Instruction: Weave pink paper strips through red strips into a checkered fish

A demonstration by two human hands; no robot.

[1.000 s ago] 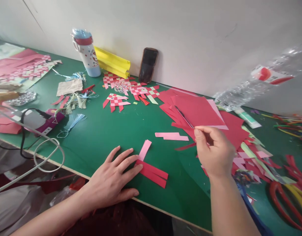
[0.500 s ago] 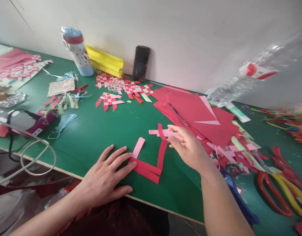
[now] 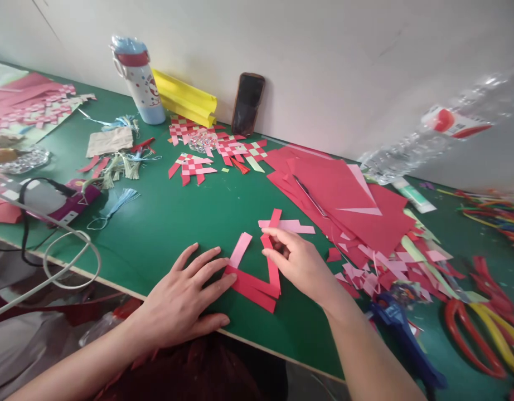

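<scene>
My left hand [image 3: 185,298] lies flat with fingers spread on the green table [image 3: 190,214], its fingertips pressing the left ends of two red paper strips [image 3: 252,287]. A pink strip [image 3: 241,249] sticks out from under those strips. My right hand [image 3: 296,262] pinches another red strip [image 3: 271,250] that stands crosswise over the two lying ones. Two pale pink strips [image 3: 288,225] lie just beyond it.
A stack of red paper sheets [image 3: 344,197] with a knife [image 3: 309,195] lies to the right, with scraps and scissors [image 3: 478,334] beyond. Woven paper pieces [image 3: 194,167], a drinking bottle [image 3: 137,78], a phone [image 3: 248,103] and a glue gun [image 3: 52,200] stand behind and left.
My right hand came from the red paper stack with a red strip and brought it down across the two strips under my left hand. The left hand stayed put.
</scene>
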